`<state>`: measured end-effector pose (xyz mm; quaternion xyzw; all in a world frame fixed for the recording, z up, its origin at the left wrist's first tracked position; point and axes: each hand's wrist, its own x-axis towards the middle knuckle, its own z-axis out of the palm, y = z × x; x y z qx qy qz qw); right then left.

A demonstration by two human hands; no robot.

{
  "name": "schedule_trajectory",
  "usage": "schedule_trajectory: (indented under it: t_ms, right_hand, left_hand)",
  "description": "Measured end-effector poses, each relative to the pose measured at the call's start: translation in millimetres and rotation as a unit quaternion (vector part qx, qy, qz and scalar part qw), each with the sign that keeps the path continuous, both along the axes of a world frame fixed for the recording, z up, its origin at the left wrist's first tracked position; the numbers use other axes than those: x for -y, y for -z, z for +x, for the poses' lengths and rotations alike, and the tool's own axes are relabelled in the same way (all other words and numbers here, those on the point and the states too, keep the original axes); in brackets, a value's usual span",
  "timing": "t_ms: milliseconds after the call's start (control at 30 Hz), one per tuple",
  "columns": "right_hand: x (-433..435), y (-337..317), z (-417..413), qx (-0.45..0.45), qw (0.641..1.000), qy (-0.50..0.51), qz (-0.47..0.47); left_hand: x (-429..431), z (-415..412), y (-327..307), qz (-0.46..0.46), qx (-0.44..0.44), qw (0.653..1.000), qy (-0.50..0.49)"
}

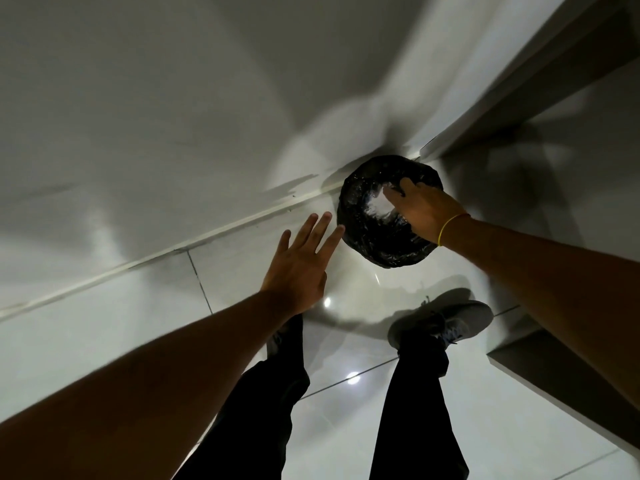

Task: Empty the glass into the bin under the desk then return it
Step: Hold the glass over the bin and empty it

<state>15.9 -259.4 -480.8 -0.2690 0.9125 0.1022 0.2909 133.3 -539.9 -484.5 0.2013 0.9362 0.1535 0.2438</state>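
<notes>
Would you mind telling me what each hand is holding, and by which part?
The left hand holds nothing. The right hand is over the bin; the glass and its grip cannot be made out.

Glossy pale tiled floor (433, 427), dark grout lines, ceiling lights reflected. Round bin lined with black bag (367, 237) stands at floor's 12 o'clock, against white skirting (138, 268). Grey trainer (440, 323) planted at the bin's 6 o'clock.

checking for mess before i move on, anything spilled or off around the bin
No spill shows on the floor tiles around the bin. The right hand is over its mouth with something pale and shiny beneath, too blurred to identify. The left hand is open, beside it.
</notes>
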Motion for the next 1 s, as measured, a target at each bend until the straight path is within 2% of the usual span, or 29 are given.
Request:
schedule_trajectory:
  t_ms: [467, 567, 800, 1000]
  right_hand:
    - [-2.3, 20.5, -6.4, -0.018, 0.998, 0.03, -0.051]
    - [-2.5, 20.7, -10.1, 0.007, 0.998, 0.045, -0.043]
    - [-0.9, 24.3, -9.9, -0.006, 0.998, 0.041, -0.04]
    - [-3.9, 18.5, -4.3, -0.067, 0.997, 0.027, -0.037]
  left_hand:
    - [-14.4, -1.6, -0.8, -0.005, 0.013, 1.0, 0.018]
    - [-13.2, -2.7, 1.7, -0.007, 0.012, 1.0, 0.015]
    - [-11.2, -0.7, 5.1, -0.003, 0.02, 1.0, 0.016]
    - [-12.8, 0.6, 2.0, -0.01, 0.026, 0.999, 0.027]
